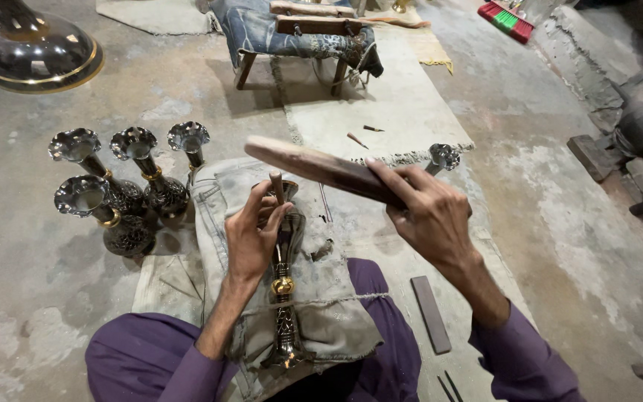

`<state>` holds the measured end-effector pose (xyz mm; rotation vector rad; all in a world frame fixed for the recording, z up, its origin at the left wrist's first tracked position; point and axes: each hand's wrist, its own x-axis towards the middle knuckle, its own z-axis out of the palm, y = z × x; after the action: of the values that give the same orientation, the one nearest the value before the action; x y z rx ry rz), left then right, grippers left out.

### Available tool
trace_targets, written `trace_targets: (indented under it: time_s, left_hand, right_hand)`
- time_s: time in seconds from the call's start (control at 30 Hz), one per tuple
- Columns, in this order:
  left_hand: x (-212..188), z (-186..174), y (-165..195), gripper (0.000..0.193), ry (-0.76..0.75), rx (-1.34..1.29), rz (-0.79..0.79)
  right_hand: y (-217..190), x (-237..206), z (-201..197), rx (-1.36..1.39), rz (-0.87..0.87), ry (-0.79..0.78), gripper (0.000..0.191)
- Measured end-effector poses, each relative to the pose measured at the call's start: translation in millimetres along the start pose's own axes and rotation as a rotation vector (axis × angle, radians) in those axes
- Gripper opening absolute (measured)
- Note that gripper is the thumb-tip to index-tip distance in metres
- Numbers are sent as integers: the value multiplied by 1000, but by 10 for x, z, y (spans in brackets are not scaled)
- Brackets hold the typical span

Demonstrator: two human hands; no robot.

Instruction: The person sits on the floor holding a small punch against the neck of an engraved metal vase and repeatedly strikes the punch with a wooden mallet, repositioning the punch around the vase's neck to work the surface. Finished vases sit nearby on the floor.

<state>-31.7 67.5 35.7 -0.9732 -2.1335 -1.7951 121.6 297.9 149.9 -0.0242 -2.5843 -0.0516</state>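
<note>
1. Left hand (253, 237): fingers pinch a short wooden-handled punch (277, 186) upright, tip against a dark engraved brass vase (284, 290).
2. Vase: lies lengthwise on a grey padded cloth (217, 216) over the lap, apparently to steady it.
3. Right hand (429, 216): clenched around a flat wooden mallet (314, 167), raised above the punch.
4. Four matching fluted vases (124, 190): upright on the floor, left; contents cannot be seen.

Glossy dark metal vase (284, 298) — on rough cloth (329, 298) — matt wooden mallet (314, 167).

Single head-worn view, looking steeply down, close over lap and floor (53, 298)
</note>
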Motion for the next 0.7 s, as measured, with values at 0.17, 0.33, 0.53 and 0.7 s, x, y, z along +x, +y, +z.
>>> trace_targets:
  time_s: [0.17, 0.33, 0.53, 0.7]
  left_hand:
    - [-2, 40, -89, 47, 24, 71, 35]
    - [28, 37, -127, 41, -37, 54, -6]
    - [119, 26, -139, 44, -129, 33, -58]
    - [230, -7, -132, 43, -244, 63, -56]
  right_hand:
    - [-38, 251, -160, -71, -50, -20, 72]
    - [-127, 340, -245, -76, 57, -136, 82]
    - [-61, 324, -163, -36, 101, -144, 81]
    - [41, 148, -53, -81, 54, -82, 79]
